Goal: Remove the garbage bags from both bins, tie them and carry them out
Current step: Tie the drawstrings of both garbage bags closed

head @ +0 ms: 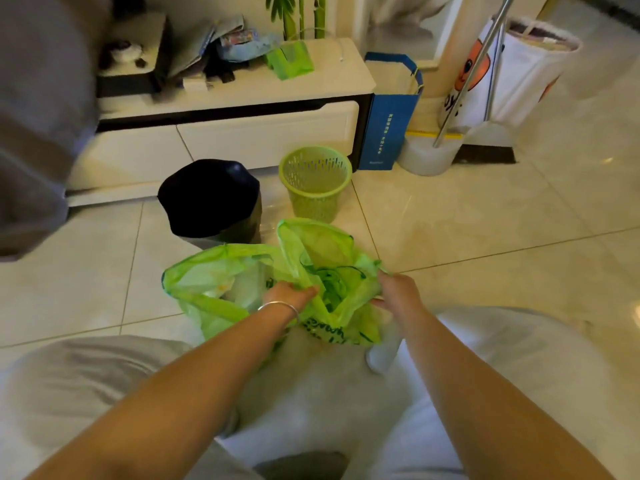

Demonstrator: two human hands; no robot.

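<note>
Glossy cream floor tiles [485, 216] with thin dark grout lines reflect warm light. A low white cabinet [221, 133] with black trim and two drawer fronts stands against the far wall, its top cluttered with papers and a green tissue pack [289, 60]. Right of it stand a blue paper bag [388, 129], a white printed bag [512, 74] and a metal-handled broom [485, 57].

Both bare forearms stretched forward, left hand [289, 294] and right hand [398, 291] closed, pinching thin plastic
</note>
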